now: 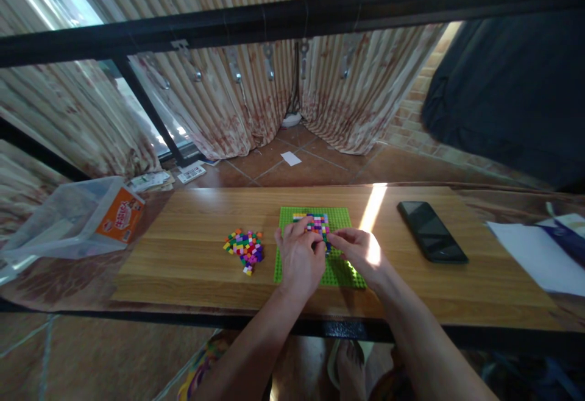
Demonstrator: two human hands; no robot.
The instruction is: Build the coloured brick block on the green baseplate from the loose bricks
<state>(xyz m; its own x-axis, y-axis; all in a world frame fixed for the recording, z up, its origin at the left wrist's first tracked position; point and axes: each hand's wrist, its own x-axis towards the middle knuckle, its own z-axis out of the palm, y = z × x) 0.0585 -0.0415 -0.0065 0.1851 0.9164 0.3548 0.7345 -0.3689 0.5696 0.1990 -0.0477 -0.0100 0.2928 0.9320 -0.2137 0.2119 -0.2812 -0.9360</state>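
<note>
A green studded baseplate (pixel 340 215) lies on the wooden table, with a patch of small multicoloured bricks (pixel 320 224) on it. My left hand (pixel 301 258) reaches over the plate and covers part of the patch. Its thumb and index finger come together at the patch's lower right side, while the other fingers stretch forward. From the right, my right hand (pixel 363 251) pinches at the same edge, close to the left fingertips. Whatever sits between the fingertips is too small to make out. Left of the plate lies a loose pile of coloured bricks (pixel 247 245).
A black phone (pixel 432 232) rests at the right of the table (pixel 183 230). White paper (pixel 539 255) lies beyond the right end. At the left stands a clear plastic box (pixel 68 218) with an orange label. A dark metal bar (pixel 274 18) crosses beyond the table, before curtains.
</note>
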